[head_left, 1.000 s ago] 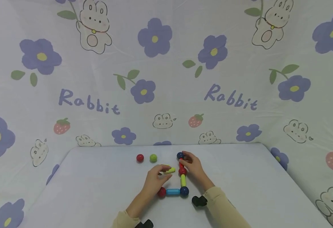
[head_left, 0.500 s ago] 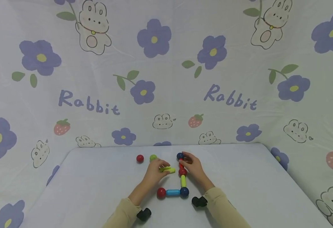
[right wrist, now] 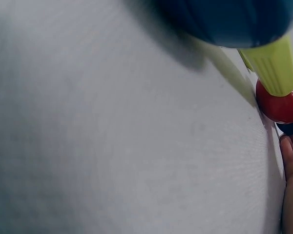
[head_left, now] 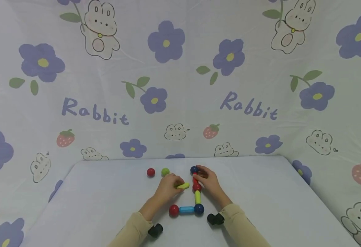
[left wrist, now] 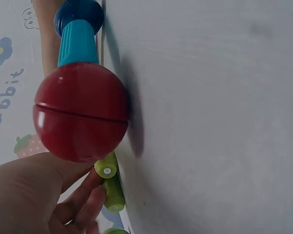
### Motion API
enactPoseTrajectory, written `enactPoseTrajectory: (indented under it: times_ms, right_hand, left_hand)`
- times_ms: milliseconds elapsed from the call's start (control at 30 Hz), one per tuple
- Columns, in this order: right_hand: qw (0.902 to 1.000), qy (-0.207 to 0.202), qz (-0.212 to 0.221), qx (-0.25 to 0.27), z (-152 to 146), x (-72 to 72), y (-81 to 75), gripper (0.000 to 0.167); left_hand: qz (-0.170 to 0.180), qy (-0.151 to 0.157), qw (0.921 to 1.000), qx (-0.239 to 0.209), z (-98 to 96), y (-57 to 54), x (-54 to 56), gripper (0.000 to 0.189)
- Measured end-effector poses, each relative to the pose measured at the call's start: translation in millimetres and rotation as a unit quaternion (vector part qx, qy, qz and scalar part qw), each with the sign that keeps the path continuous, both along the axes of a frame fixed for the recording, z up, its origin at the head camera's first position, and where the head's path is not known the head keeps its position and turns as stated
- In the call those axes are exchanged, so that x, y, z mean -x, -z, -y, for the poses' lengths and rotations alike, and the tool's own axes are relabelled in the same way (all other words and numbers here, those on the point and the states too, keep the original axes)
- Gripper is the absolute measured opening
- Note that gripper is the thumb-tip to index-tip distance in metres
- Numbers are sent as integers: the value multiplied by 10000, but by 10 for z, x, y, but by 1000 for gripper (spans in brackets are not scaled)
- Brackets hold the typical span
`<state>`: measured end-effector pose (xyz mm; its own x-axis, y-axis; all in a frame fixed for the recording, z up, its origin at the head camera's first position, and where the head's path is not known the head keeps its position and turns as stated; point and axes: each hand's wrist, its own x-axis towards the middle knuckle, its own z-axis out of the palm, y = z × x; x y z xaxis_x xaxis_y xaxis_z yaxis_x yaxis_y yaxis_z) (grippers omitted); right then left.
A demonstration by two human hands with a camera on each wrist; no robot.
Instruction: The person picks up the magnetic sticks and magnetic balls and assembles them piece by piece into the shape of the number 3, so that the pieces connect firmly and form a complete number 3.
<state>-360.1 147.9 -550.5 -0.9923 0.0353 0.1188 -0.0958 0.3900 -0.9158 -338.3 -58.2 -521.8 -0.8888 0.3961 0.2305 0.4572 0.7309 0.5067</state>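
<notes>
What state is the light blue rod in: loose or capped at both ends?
Capped at both ends: the light blue rod meets a red ball at one end, a dark blue ball at the other.

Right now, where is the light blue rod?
In the head view, the light blue rod lies low near centre, between a red ball at left and a dark blue ball at right.

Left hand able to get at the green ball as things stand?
Probably yes: the green ball sits just past the left hand, nothing visibly between, though that grip seems taken up by a green rod.
</notes>
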Motion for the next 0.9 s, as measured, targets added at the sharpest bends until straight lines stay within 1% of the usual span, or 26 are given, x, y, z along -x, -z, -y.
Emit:
enactPoseTrajectory:
  times_ms: [100,167,267,433,600,667,800,900]
  right_hand:
    - [10000,24,-26,-15,0,2,5,50]
    - [10000,47,-34,-29,2,-1,7,50]
    - [10000,77,-11,-23,5,-8,5,50]
    - [10000,81,-23,7,9,-21,-14,50]
    - [10000,59,1,37,1,-17,-7,50]
    - [10000,56,-9,41,1,-13,-5,50]
    - [9999,78,26,88,-4,-17,-17,51]
    - [9999,105,66,115,-8,-24,-24,51]
  left_hand:
    - [-359,-63,9985,411,-17,-1,1,22]
    - [-502,-77,9970,583,-25,-11,1,21]
    - [-471,-119,9969,612,-28,-38,12,19]
    - [-292,-244,9987,328,-19,-104,100,22]
    - [125,-372,9990,-213,-17,-136,195,25]
    - [209,-405,9979,-463,-21,-140,226,23]
    - [120,-330,9968,-718,-41,-150,301,21]
    - [115,-257,9971,-714,-66,-155,360,22]
